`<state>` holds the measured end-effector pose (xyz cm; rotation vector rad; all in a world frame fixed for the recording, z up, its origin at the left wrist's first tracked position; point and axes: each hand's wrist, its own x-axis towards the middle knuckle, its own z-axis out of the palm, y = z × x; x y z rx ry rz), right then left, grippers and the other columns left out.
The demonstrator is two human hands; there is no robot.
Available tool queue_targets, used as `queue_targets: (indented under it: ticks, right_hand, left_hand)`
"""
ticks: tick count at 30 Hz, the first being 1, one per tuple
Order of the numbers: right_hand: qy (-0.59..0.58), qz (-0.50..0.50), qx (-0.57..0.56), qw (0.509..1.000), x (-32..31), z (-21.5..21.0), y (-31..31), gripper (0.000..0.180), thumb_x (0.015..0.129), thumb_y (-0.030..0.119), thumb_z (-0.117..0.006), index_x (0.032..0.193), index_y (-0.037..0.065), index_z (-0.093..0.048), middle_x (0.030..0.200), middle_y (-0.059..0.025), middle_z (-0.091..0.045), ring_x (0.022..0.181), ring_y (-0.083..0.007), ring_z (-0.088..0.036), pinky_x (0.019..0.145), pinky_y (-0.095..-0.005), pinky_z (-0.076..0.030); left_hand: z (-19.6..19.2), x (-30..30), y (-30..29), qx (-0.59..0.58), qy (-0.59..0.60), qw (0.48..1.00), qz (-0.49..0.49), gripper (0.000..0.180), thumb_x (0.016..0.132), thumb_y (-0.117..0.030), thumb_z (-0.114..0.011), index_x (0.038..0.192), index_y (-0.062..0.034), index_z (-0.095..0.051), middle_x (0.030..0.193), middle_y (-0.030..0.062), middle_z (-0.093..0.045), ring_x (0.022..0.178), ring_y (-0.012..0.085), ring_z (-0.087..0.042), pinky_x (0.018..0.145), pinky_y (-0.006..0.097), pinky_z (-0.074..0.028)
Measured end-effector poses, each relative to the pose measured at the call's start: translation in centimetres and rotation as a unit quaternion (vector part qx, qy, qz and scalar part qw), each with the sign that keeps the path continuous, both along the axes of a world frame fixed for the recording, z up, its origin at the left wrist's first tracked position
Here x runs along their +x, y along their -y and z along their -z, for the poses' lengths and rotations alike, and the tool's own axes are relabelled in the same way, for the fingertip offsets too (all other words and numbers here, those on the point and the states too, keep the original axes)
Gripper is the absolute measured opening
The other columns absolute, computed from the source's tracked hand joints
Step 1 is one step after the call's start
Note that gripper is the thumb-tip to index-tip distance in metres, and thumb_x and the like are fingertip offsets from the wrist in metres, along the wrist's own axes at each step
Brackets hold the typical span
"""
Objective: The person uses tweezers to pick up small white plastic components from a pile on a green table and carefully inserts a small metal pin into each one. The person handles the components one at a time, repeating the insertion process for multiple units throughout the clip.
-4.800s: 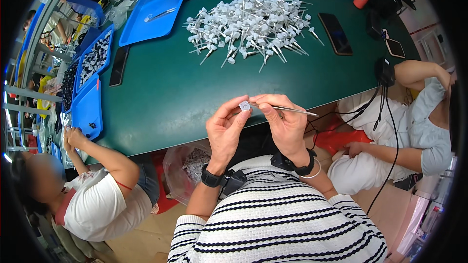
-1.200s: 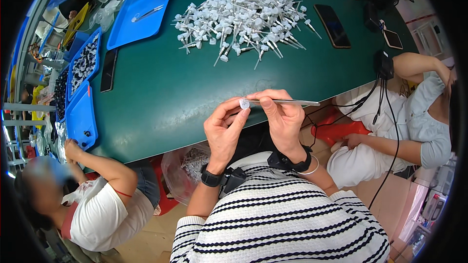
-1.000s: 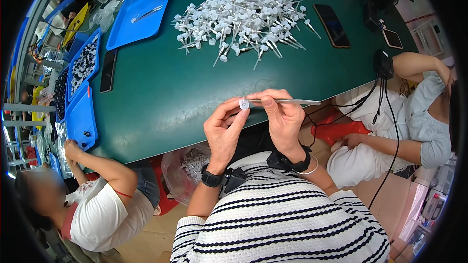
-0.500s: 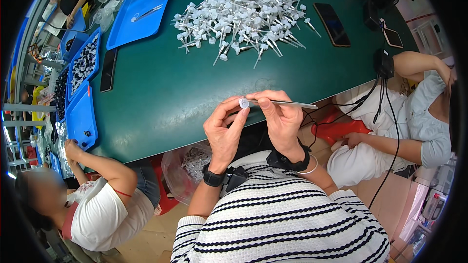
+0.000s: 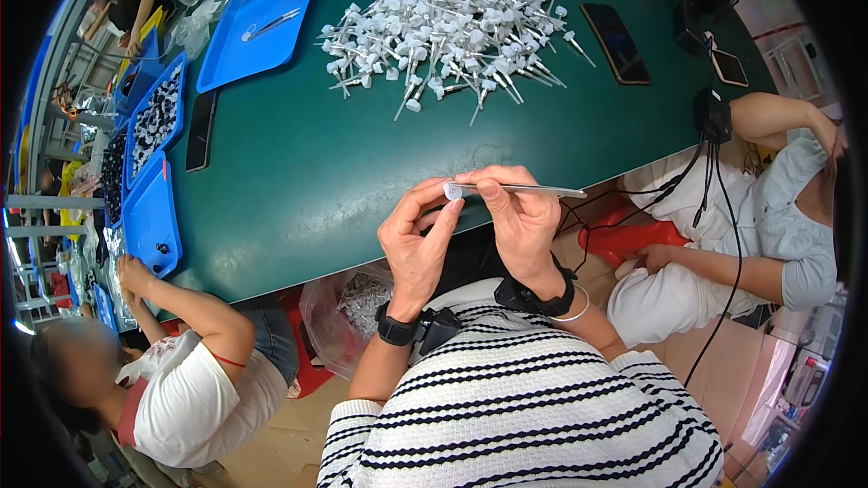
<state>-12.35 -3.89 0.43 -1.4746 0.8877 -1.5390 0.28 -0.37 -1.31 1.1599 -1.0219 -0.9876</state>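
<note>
Just past the table's near edge, my left hand (image 5: 413,244) pinches a small white plastic piece (image 5: 453,192) between thumb and fingertips. My right hand (image 5: 523,226) is closed around a pair of metal tweezers (image 5: 556,191), whose tail sticks out to the right. The tweezers' tips point left and meet the white piece; my fingers partly hide them, so I cannot tell if they grip it. Farther back on the green table (image 5: 362,163) lies a big pile of white plastic pieces with thin stems (image 5: 452,32).
A blue tray (image 5: 221,59) with another pair of tweezers (image 5: 274,24) lies back left, beside a phone (image 5: 201,131) and a bin of dark and white parts (image 5: 158,113). Another phone (image 5: 615,43) rests right of the pile. Co-workers sit on both sides. A clear bag (image 5: 330,316) hangs below the table's edge.
My hands, the white piece and the tweezers stay almost in the same place. At the far upper left, a person's head and arm have shifted slightly.
</note>
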Motion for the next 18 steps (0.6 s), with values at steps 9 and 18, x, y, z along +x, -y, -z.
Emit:
queue_targets:
  ticks: [9,18]
  right_hand:
    - [0.036,0.006,0.013,0.999,0.15,0.25,-0.10,0.015,0.094,0.010,-0.061,0.095,-0.004,-0.067,0.089,-0.0088,-0.072,0.076,-0.0116,-0.066,0.069,-0.0242,-0.053]
    - [0.015,0.005,-0.004,1.000,0.08,0.18,-0.10,0.015,0.094,0.010,-0.061,0.095,-0.004,-0.067,0.089,-0.0088,-0.072,0.076,-0.0111,-0.066,0.069,-0.0238,-0.053]
  left_hand:
    - [-0.07,-0.03,-0.06,0.012,-0.024,1.000,0.011,0.024,0.085,0.005,-0.067,0.109,0.0039,-0.065,0.114,0.0122,-0.063,0.099,0.0155,-0.063,0.083,0.026,-0.055]
    - [0.12,-0.08,-0.06,0.010,-0.028,1.000,0.010,0.023,0.085,0.006,-0.067,0.108,0.0039,-0.065,0.114,0.0126,-0.063,0.099,0.0149,-0.063,0.082,0.026,-0.056]
